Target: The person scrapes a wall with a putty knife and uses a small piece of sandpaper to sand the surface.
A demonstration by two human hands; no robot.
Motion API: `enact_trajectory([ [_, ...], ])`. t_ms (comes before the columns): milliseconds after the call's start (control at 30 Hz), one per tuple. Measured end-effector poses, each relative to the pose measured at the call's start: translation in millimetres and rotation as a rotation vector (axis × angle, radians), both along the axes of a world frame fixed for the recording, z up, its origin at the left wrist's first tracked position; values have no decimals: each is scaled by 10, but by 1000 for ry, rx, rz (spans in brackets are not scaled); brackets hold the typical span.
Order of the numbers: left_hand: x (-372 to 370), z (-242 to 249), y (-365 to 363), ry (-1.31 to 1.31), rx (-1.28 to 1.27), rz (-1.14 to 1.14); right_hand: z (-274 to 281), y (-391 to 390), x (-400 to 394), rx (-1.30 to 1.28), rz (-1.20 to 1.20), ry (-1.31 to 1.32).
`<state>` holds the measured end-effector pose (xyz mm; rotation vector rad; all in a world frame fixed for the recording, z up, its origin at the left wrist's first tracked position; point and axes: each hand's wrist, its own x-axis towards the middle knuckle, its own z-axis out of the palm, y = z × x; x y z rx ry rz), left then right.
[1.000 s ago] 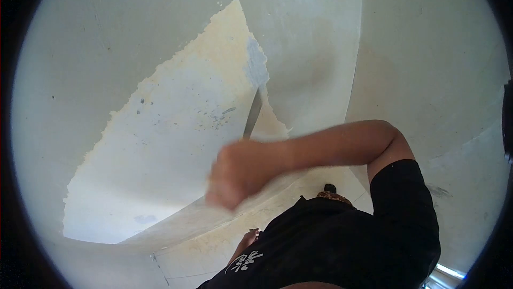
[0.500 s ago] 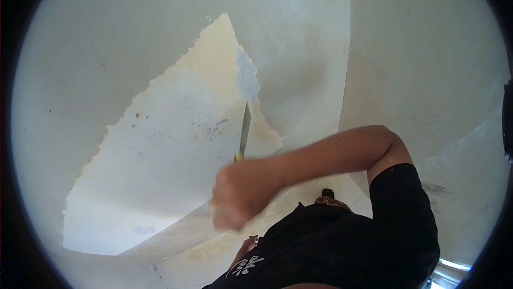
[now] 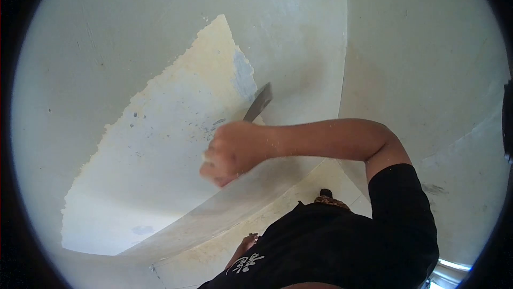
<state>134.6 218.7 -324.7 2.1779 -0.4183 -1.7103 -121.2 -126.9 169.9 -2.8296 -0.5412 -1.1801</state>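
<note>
- Since the earlier frame: scraper blade (image 3: pixel 259 102) has tilted right and climbed to the paint edge; fist raised.
- Scraped patch (image 3: pixel 160 155) on the wall (image 3: pixel 96 37): too steep a blade could gouge the plaster.
- Right hand (image 3: pixel 231 151) clenched on the scraper's handle — a slip risks scraped knuckles.
- Left hand not visible.

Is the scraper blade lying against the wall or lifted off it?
Against it, apparently: the flat grey metal scraper blade in the right hand meets the pale painted wall at the bare yellowish scraped patch; exact contact is unclear.
</note>
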Motion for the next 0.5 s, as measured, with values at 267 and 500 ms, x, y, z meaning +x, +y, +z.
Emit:
enact_trajectory([
  [267, -8, -43, 63, -7, 8, -12, -23, 227, 70, -99, 158, -134],
  [500, 8, -46, 33, -8, 13, -24, 71, 586, -83, -166, 261, -139],
])
